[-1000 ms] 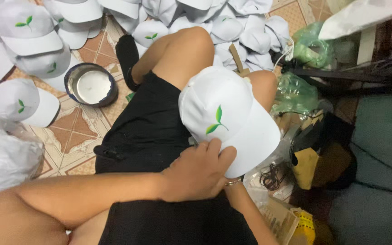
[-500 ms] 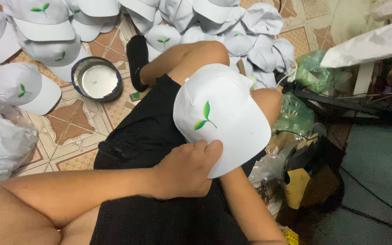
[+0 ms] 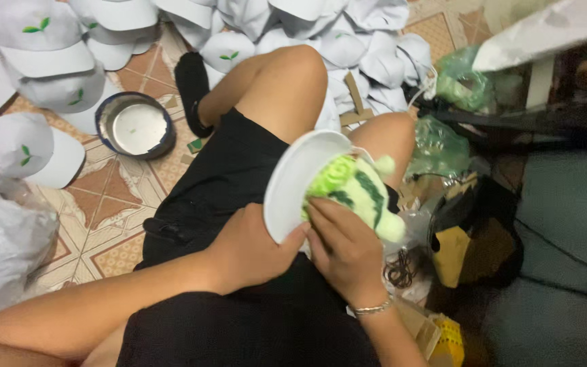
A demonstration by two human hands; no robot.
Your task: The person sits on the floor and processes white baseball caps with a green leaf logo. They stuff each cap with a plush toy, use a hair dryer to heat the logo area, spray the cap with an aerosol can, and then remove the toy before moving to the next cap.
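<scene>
Left hand: the left hand [image 3: 249, 251] is seen curled around the near rim of the white cap [image 3: 293, 183], thumb pinching the brim edge against the fingers.
Right hand: the right hand [image 3: 344, 248] is pressed with closed fingers against the green-and-white lining [image 3: 354, 194] inside the cap.
Cap position: the cap is held over the lap, above the black shorts [image 3: 225, 177], turned so that its inside faces right.
Step in hand: the work is judged to be on the inner side of the cap, the lining being adjusted or inspected.
Next move: a steady grip on the rim is called for while the lining is pressed or smoothed by the right fingers.
Change from earlier frames: half a second ago the crown with its green leaf mark was presented upward; now the cap is flipped and the interior exposed.
Surroundings: a metal bowl [image 3: 136, 126] is seen on the tiled floor [image 3: 113, 224] at left; a pile of white caps [image 3: 69, 47] lies far.
</scene>
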